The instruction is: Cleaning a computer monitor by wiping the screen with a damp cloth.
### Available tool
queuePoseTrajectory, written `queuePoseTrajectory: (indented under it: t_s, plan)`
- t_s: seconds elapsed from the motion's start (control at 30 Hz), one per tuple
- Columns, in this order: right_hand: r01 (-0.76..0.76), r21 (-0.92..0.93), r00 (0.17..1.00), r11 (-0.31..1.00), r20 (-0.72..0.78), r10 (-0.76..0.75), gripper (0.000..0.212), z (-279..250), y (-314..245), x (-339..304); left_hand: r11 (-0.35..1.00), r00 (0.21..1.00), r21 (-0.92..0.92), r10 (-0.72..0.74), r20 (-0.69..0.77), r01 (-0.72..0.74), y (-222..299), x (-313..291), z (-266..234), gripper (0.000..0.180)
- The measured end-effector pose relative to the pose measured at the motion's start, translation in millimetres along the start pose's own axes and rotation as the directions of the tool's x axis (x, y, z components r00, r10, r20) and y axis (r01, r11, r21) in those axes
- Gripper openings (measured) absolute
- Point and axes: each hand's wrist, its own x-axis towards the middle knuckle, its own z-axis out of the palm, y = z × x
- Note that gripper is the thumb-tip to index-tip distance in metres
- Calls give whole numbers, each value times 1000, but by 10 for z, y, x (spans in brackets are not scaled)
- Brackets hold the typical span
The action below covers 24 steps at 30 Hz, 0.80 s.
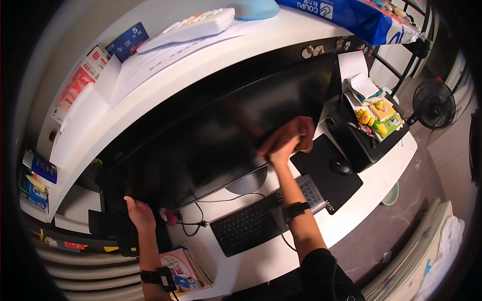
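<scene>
My right hand (282, 150) presses a brown cloth (293, 133) against the dark monitor (216, 135), fingers closed on it. My left hand (138, 213) grips the monitor's left edge. Keyboard (261, 218) on desk (381, 165) below my right wrist.

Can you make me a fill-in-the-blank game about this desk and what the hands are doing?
1. The right hand presses a brown ____ against the dark monitor screen.
2. The left hand holds the monitor's ____ edge.
3. The black mouse sits on a black ____.
4. Below the monitor lies a black ____.

Missing words: cloth; left; mouse pad; keyboard
</scene>
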Motion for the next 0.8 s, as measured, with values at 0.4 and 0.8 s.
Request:
queuePoseTrajectory:
  t_s: [0.4, 0.8]
  plan:
    - [183, -452, 881, 873, 470, 59, 57, 372, -555, -1790, 1000, 998, 5, -27, -51, 27, 80, -41, 96, 49]
    - [-223, 192, 952, 956, -169, 256, 65, -106, 632, -227, 995, 993, 2, -101, -55, 102, 34, -23, 109, 44]
